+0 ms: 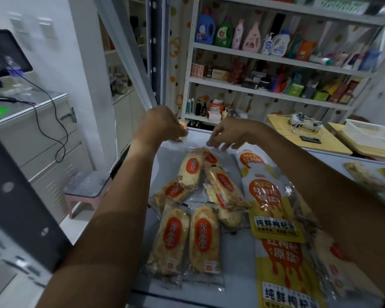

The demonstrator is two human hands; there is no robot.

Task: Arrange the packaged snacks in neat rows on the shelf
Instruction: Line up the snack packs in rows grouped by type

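Several clear-wrapped rice cracker packets with red oval labels [190, 172] lie loosely on the grey counter top [236, 252]; two of them [203, 243] sit side by side nearest me. To their right lie yellow-and-white juice pouches [273, 210] in a column. My left hand [165, 124] is at the far end of the counter, its fingers curled round a small packet [182, 127] that shows only partly. My right hand [223, 136] hovers just beyond the farthest cracker packet, fingers loosely bent downward and holding nothing.
A white shelf rack [276, 56] with bottles and boxes stands behind the counter. Wooden boards with a cable, a phone [310, 139] and a white tray [369, 134] lie at the right. A cabinet with a monitor [7, 52] and a small stool [87, 190] are at the left.
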